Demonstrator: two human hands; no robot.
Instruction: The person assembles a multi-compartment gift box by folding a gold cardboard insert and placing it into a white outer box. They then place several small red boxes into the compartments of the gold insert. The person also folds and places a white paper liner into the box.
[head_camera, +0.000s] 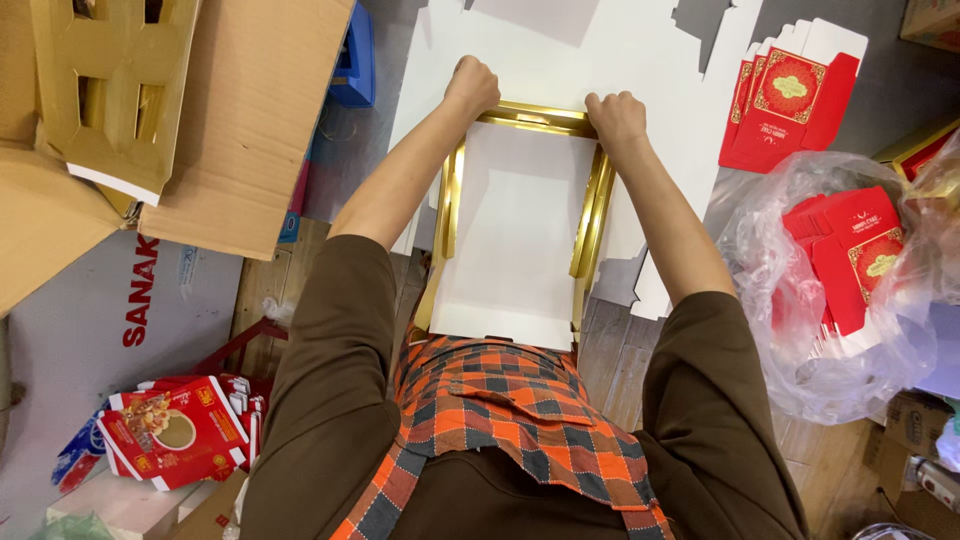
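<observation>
Nearest the camera, a checked orange and grey apron (500, 410) is seen over brown sleeves, and both arms are stretched forward from the shoulders, bare from the elbow on. Between them a white and gold box blank (515, 230) is held, its near edge resting against the apron and its far edge raised towards the hands; the white inner face is turned up, with gold flaps folded along both long sides.

The left hand (472, 85) is closed into a fist over the far left corner of the blank, knuckles upward, the wrist straight. The right hand (616, 118) is likewise clenched on the far right corner, gripping the gold rim.

Under and beyond the blank, white die-cut sheets (560, 45) are spread on the grey floor (345, 165). At the floor's right edge a clear plastic bag (790, 290) of red cartons is seen, and flat red cartons (785, 100) are fanned out towards the far right corner. At the near left corner a stack of red printed packets (175, 430) lies; brown cardboard (245, 120) fills the far left corner.
</observation>
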